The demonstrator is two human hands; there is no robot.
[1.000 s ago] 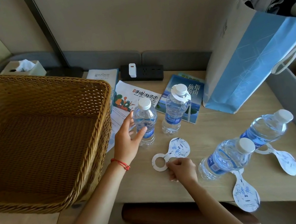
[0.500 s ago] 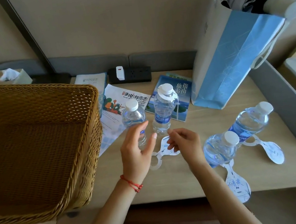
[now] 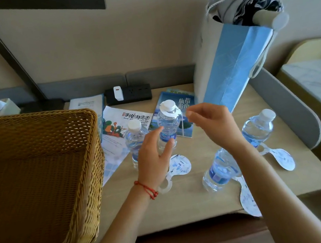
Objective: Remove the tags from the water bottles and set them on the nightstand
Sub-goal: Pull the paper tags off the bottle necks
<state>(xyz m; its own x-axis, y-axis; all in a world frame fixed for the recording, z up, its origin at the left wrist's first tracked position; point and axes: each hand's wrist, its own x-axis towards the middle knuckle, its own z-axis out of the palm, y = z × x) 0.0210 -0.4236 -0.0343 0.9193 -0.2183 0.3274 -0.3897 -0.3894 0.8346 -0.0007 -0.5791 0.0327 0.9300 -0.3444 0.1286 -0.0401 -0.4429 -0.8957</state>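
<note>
I count four bottles on the worktop [image 3: 199,205]; two stand near the back, two lie on their sides to the right. One loose tag [image 3: 178,167] already lies flat on the worktop, just in front of the standing pair, partly under my left wrist; the capped bottle [image 3: 135,139] beside it shows no tag, so I judge that one done. The taller bottle [image 3: 168,128] wears its tag [image 3: 180,122] round the neck, hanging down its right side. My left hand [image 3: 154,155] reaches to its body, fingers spread and curving toward it, whether touching I cannot tell; my right hand [image 3: 211,124] is at the hanging tag, fingers pinched together at its edge, though whether they actually grip it I cannot tell. The near lying bottle [image 3: 218,170] and the far lying bottle [image 3: 257,127] both have tags at their necks; so I reckon one of four finished, the second starting, two untouched.
</note>
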